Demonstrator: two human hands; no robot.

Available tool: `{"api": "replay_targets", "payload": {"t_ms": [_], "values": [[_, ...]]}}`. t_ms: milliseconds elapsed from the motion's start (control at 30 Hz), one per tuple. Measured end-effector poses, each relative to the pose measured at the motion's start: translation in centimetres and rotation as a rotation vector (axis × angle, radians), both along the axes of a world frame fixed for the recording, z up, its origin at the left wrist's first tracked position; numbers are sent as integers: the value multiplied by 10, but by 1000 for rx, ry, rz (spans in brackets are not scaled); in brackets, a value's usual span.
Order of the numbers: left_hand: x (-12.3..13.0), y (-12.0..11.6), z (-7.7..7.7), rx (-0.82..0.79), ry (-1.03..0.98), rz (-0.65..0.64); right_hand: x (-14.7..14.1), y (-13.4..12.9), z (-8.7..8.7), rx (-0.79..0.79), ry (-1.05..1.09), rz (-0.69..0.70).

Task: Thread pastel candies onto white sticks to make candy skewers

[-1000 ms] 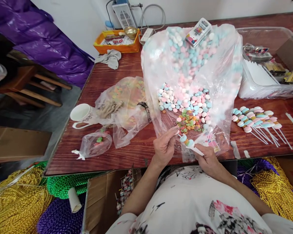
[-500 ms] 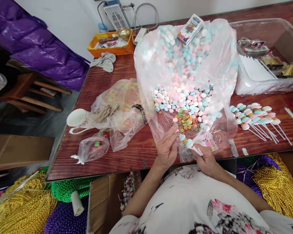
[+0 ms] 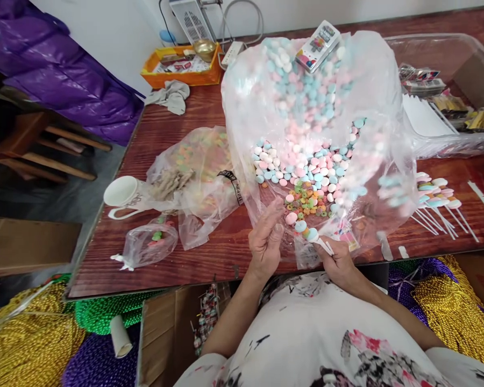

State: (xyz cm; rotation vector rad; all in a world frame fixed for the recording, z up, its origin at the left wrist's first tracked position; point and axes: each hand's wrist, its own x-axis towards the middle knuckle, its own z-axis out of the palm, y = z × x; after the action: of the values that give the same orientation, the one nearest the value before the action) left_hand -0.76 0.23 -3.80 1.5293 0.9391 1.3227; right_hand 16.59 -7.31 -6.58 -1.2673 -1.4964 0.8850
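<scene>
My right hand is closed around white sticks. A candy skewer runs from that hand, with pale blue pieces, an orange-green ring and a pink piece at its far end. My left hand is open beside the pink end, fingers stretched out and thumb apart, apparently holding nothing. Just beyond the skewer lies a pile of ring-shaped gummies. Behind them, pink, white and blue oval candies spill from a large clear plastic bag.
Finished candy skewers lie at right, partly under the bag's flap. Behind them stands a clear plastic bin. To the left are a white mug, a small tied bag and a larger bag. An orange tray sits at the back.
My left hand has drawn back from the skewer's end and opened, leaving a pink candy showing there. The bag's right side has spread rightward over some finished skewers. My right hand keeps its hold.
</scene>
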Motion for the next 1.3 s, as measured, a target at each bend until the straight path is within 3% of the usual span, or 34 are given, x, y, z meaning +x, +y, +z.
{"api": "replay_targets", "payload": {"t_ms": [100,300,400,567,633,833,933,1033,1100,1200,1300], "values": [[-1,-1,-2,108,142,-49,-1,-2,-2,42,-1,-9],[-1,0,-5,199,203,-68,1,-6,-2,36,-20,-5],[4,3,-1,45,81,-69,2,-4,3,48,-24,-24],[20,-3,1,-390,-414,-111,4,-2,8,90,-48,-76],[23,-10,0,-409,-439,-121,4,-2,7,90,-46,-83],[23,-32,-7,-60,37,-206,4,-12,-6,-4,24,-97],[31,-39,-13,28,111,-257,7,-16,-16,-34,66,-114],[35,-41,-16,83,175,-290,16,-14,-22,-18,85,-223],[29,-35,-17,87,181,-254,25,-11,-20,-20,107,-327],[8,-12,-19,66,209,-55,36,-6,-11,-36,247,-440],[-10,17,-24,97,513,29,38,0,-2,-23,437,-475]]}}
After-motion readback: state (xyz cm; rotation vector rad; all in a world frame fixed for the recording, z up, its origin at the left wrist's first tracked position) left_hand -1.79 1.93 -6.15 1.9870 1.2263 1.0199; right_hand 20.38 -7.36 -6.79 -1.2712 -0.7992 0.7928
